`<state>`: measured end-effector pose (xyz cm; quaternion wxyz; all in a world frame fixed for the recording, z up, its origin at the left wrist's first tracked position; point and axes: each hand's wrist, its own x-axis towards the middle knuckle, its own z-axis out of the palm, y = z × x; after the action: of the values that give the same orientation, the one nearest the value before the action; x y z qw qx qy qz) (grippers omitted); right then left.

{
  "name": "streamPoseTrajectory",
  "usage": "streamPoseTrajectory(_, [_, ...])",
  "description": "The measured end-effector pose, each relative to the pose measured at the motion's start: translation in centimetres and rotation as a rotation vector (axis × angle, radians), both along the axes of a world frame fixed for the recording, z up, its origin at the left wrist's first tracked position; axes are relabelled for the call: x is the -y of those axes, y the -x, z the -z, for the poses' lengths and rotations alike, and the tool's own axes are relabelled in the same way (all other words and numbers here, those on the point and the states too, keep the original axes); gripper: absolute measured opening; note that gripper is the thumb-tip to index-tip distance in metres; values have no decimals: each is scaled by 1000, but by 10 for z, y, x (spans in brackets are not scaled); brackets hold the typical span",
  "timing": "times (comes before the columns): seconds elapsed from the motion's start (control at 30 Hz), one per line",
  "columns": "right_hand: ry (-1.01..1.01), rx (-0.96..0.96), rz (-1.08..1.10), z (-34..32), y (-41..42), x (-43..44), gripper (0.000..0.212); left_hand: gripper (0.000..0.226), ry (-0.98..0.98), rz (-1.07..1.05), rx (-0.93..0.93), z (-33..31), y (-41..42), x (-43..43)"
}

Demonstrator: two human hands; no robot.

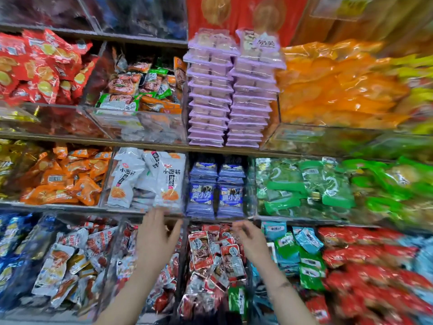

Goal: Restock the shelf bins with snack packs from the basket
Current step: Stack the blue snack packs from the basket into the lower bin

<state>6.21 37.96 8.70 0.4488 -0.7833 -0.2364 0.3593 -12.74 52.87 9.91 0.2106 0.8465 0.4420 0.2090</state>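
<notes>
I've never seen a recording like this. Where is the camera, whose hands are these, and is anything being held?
No machine here: one wide camera sits on a person's head, looking forward and down at store shelves. Clear bins hold snack packs: white packs, blue packs beside them, stacked purple trays above, red-and-silver packs below. The left hand is raised, fingers straight, empty, near the white packs' bin. The right hand is blurred over the red-and-silver packs; whether it pinches something cannot be told. No basket shows.

Glossy plastic snack packs (203,250), clear bins (140,127)
</notes>
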Motion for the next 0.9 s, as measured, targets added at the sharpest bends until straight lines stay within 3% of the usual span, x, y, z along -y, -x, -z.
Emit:
streamPoseTrajectory(0.1, [54,-23,-25,15,16,44,24,26,401,-62,24,22,18,53])
streamPoseTrajectory(0.2, [143,-67,-51,42,26,88,22,27,782,-32,-156,56,42,97])
streamPoseTrajectory(0.33, [282,-73,-58,77,47,152,35,30,1036,-62,-250,80,79,131])
streamPoseTrajectory(0.53, [438,-166,99,115,94,241,15,18,1072,-73,-355,88,118,156])
streamPoseTrajectory(0.67, [440,-251,336,106,140,288,26,19,1137,-39,-407,100,144,181])
streamPoseTrajectory(0.77, [417,-393,562,99,172,320,19,17,1208,-46,-452,108,160,207])
streamPoseTrajectory(0.9, [408,-452,639,96,192,358,11,16,1246,16,-503,116,162,239])
